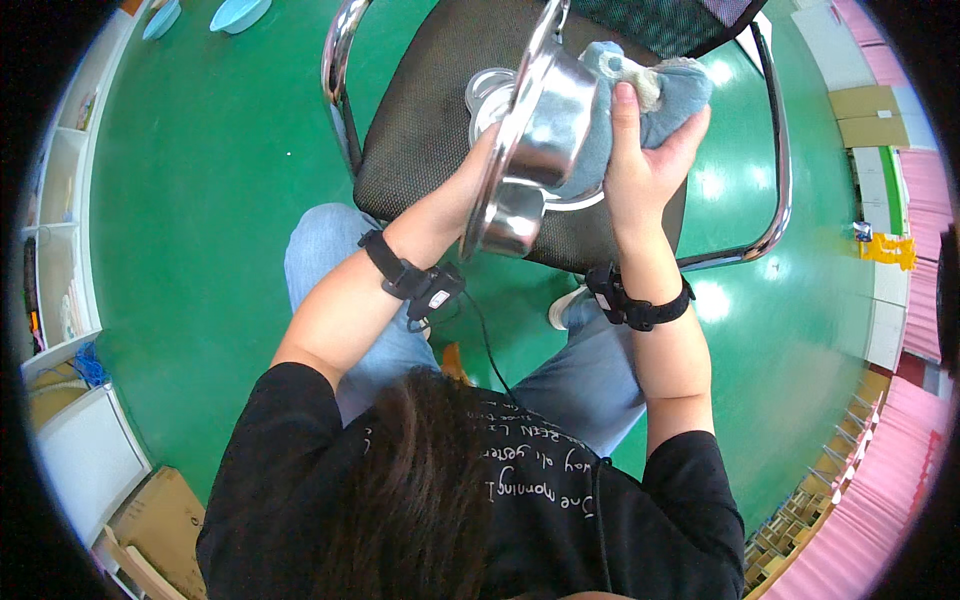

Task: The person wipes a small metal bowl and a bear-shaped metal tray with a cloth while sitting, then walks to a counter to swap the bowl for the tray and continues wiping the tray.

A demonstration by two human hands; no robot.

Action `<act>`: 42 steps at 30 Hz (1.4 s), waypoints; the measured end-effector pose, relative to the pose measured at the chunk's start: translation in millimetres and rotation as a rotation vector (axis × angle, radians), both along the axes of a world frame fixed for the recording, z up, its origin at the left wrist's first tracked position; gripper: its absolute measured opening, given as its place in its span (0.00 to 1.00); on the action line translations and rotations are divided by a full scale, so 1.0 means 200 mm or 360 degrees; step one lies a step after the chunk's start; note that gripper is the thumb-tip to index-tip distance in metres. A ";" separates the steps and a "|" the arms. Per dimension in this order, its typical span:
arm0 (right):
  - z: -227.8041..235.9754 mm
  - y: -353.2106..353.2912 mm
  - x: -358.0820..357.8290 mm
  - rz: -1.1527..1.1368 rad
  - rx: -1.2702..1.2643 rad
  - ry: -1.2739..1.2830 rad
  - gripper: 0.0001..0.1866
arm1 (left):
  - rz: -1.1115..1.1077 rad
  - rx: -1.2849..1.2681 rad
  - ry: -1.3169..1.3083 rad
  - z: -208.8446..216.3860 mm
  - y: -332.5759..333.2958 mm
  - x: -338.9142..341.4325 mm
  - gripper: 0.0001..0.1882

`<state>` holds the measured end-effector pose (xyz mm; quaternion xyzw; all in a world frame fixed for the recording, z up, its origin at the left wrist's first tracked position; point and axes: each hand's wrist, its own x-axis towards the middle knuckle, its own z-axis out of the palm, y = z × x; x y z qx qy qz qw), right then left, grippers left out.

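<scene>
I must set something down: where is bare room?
Bare: the seat between left armrest and metal dish; floor between shelves and seat, except at the blue bowls. Crowded: the seat's middle, beneath tray, cloth and right hand.

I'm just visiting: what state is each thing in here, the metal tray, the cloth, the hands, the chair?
Metal tray: tipped up on edge, underside facing right.
Cloth: bunched, against the tray's underside.
Right hand: gripping the cloth.
Left hand: mostly hidden behind the tray; grip unclear.
Chair: upright, metalware lying on it.
Wristbands: both fastened.
</scene>
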<state>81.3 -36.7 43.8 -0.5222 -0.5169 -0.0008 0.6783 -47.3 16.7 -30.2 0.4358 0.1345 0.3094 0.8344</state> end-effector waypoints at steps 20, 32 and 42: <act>0.07 -0.03 -0.03 0.0305 0.0443 -0.0098 0.34 | 0.0154 0.0217 0.0294 0.01 0.19 0.00 0.10; 0.16 -0.13 -0.06 -0.0006 0.0345 -0.1210 0.32 | 0.0406 0.0144 0.0462 0.00 0.28 -0.06 0.12; 0.18 -0.16 -0.12 0.0393 0.0391 -0.1388 0.17 | 0.0209 -0.0428 0.0208 0.09 0.16 -0.04 0.12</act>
